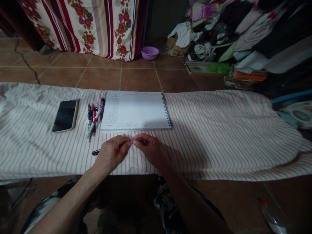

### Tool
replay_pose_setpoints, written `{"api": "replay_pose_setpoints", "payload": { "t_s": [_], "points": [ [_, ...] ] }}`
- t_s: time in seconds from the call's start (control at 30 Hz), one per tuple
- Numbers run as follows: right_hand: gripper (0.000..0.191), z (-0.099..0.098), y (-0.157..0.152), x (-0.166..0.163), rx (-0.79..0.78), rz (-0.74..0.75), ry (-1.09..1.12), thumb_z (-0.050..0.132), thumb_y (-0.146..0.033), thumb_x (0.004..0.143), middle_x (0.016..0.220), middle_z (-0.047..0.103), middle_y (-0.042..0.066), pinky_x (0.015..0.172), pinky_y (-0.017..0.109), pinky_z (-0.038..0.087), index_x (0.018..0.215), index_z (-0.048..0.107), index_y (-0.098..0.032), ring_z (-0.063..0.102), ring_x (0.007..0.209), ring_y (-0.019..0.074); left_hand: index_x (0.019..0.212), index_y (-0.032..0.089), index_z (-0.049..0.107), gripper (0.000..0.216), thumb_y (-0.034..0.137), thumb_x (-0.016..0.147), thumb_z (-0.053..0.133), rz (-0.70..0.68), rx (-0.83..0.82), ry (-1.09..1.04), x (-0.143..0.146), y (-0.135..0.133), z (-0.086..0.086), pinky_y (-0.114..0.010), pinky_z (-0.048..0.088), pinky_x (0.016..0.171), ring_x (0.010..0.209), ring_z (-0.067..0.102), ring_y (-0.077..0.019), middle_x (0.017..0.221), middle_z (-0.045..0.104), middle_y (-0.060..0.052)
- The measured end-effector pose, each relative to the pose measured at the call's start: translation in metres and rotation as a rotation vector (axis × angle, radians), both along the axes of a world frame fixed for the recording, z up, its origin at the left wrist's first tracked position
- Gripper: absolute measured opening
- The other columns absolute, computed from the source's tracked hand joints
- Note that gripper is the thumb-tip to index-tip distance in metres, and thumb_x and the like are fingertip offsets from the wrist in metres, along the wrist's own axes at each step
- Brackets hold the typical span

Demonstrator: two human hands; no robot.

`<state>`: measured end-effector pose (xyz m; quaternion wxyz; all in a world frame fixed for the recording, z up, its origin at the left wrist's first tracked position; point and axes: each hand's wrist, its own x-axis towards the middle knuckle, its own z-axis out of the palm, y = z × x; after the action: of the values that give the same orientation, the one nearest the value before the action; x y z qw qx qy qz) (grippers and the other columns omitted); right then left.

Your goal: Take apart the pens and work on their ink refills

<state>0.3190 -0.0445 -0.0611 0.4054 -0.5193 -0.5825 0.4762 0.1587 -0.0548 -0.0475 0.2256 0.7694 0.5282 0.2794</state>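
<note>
My left hand (113, 151) and my right hand (149, 148) meet above the striped cloth, both closed in a pinch. A thin, dark pen part (132, 140) spans the small gap between their fingertips; my fingers cover most of it. From behind my left hand sticks out the end of a black pen (96, 152); whether it rests on the cloth or is in that hand, I cannot tell. Just beyond my hands lies a spiral notebook (138, 110), open at a mostly blank page. Several pens (94, 117) are heaped along its left side.
A phone (65, 115) lies face up at the left on the striped cloth (219, 136). On the tiled floor beyond are a purple basin (149, 53), a cardboard box (176, 47) and piled clothes (219, 26). A floral curtain (97, 29) hangs behind.
</note>
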Motion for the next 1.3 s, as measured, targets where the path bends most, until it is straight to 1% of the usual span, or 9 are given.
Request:
{"api": "replay_pose_setpoints", "payload": {
  "t_s": [0.33,0.57,0.8,1.1,1.3],
  "points": [
    [0.009,-0.0008,0.0005,0.0001,0.004,0.007,-0.01,0.058,-0.023,0.072,0.071,0.067,0.0,0.064,0.023,0.048,0.076,0.066,-0.02,0.061,0.066,0.0128,0.087,0.019,0.061,0.015,0.025,0.082,0.049,-0.003,0.026,0.047,0.0006,0.0013,0.0026,-0.025,0.048,0.067,0.073,0.062,-0.0148,0.078,0.066,-0.002],
    [0.01,-0.0021,0.0005,0.0,0.007,0.013,-0.031,0.058,-0.023,0.072,0.07,0.066,0.0,0.063,0.024,0.048,0.077,0.065,-0.02,0.06,0.065,0.0126,0.087,0.02,0.061,0.015,0.026,0.082,0.047,-0.009,-0.008,0.062,-0.0001,0.0009,0.0035,-0.025,0.048,0.067,0.074,0.062,-0.0148,0.079,0.066,-0.002],
    [0.013,-0.0022,0.0008,0.0003,-0.019,0.033,0.027,0.06,-0.023,0.071,0.075,0.068,0.0,0.065,0.024,0.049,0.082,0.065,-0.02,0.062,0.068,0.0129,0.087,0.02,0.061,0.015,0.025,0.081,0.049,-0.004,0.011,0.065,-0.0006,0.0018,0.0007,-0.025,0.047,0.065,0.073,0.062,-0.0145,0.079,0.066,-0.002],
    [0.009,-0.0016,0.0015,0.0005,0.001,0.024,-0.016,0.058,-0.022,0.073,0.072,0.067,0.0,0.065,0.024,0.047,0.077,0.066,-0.02,0.061,0.067,0.0131,0.088,0.019,0.061,0.016,0.027,0.082,0.048,-0.01,0.01,0.107,-0.0008,0.0023,0.0032,-0.025,0.046,0.064,0.073,0.061,-0.0152,0.078,0.065,-0.002],
    [0.009,0.0004,0.0007,0.0004,0.016,0.024,-0.039,0.057,-0.021,0.073,0.072,0.067,0.0,0.065,0.023,0.047,0.077,0.065,-0.019,0.06,0.067,0.0127,0.088,0.02,0.061,0.016,0.027,0.082,0.048,-0.025,0.027,0.109,-0.0013,0.0031,0.0011,-0.025,0.046,0.065,0.074,0.061,-0.015,0.079,0.065,-0.002]
  ]
}}
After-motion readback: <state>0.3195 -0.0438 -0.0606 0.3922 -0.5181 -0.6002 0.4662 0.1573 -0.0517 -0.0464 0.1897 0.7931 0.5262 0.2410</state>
